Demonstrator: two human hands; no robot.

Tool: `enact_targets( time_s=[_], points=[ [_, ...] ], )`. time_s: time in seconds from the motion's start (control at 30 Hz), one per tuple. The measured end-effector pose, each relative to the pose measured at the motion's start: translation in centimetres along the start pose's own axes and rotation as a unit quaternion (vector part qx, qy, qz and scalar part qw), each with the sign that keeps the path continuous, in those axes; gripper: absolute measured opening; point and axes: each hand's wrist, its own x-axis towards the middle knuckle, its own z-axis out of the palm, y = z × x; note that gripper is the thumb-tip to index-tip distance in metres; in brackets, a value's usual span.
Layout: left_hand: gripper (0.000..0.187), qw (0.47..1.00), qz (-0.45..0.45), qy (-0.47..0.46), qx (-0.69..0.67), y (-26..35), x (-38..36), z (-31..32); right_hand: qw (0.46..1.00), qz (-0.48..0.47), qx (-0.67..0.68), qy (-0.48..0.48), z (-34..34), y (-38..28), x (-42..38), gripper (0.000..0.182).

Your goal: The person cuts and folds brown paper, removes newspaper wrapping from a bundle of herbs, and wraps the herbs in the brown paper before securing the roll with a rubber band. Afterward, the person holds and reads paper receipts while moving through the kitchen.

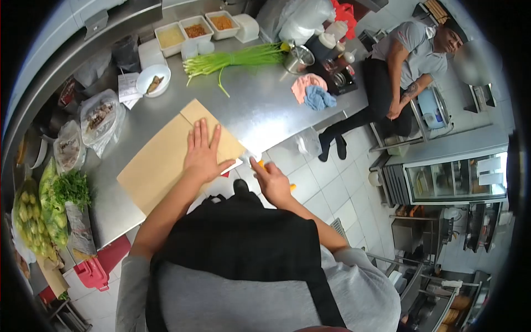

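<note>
A flat brown paper bag (160, 157) with a folded end lies across the steel table, its near edge by the table's front. My left hand (203, 155) rests palm down on it, fingers stretched out and thumb toward the right edge. Just past that edge, my right hand (272, 182) is closed around an orange-handled tool (292, 187). Orange shows on both sides of the fist; I cannot tell whether it is a knife or scissors. A whitish piece shows between the thumb and the bag's edge.
Behind the bag lie green onions (235, 60), a white bowl (153, 81) and food tubs (195, 27). Pink and blue cloths (319, 97) sit at the right. Bagged food (102, 119) and leafy herbs (72, 189) line the left. A seated person (409, 55) is at the table's far right end.
</note>
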Motion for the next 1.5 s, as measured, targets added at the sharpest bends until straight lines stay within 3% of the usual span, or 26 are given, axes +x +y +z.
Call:
enact_targets(
  time_s=[0.13,0.23,0.33,0.67,0.8,1.0,1.27,1.4,1.5],
  points=[
    [0.102,0.999,-0.030,-0.010,0.021,0.1,-0.3,-0.5,1.000,0.001,0.019,-0.001,-1.1,0.1,-0.4,0.051],
    [0.105,0.997,-0.017,0.041,-0.057,-2.3,0.6,1.8,0.999,0.025,0.038,-0.020,-0.7,-0.5,-1.7,0.050],
    [0.111,0.996,-0.090,0.005,-0.005,-2.8,0.3,0.0,0.997,0.030,0.063,-0.034,-0.9,-0.8,-2.0,0.051],
    [0.117,0.996,-0.084,0.011,-0.008,-3.1,0.0,0.2,0.996,0.011,0.087,-0.020,-0.1,-1.6,-0.8,0.046],
    [0.117,0.996,-0.087,0.007,0.005,-3.4,0.1,0.2,0.991,0.094,0.078,-0.053,-1.6,-0.2,-3.4,0.047],
    [0.117,0.996,-0.088,0.019,-0.002,-3.4,-0.1,0.7,0.997,0.010,0.071,-0.014,0.0,-1.7,0.7,0.048],
    [0.117,0.997,-0.076,0.012,-0.002,-3.5,-0.1,0.6,0.998,0.006,0.064,-0.017,-2.3,2.1,-1.5,0.049],
    [0.117,0.997,-0.077,0.012,0.005,-3.4,-0.2,0.7,0.998,-0.045,0.044,0.018,0.4,0.5,2.7,0.047],
    [0.117,0.996,-0.091,0.012,0.007,-3.3,-0.1,0.4,0.999,-0.010,0.039,-0.014,-0.5,-1.0,5.3,0.043]
  ],
)
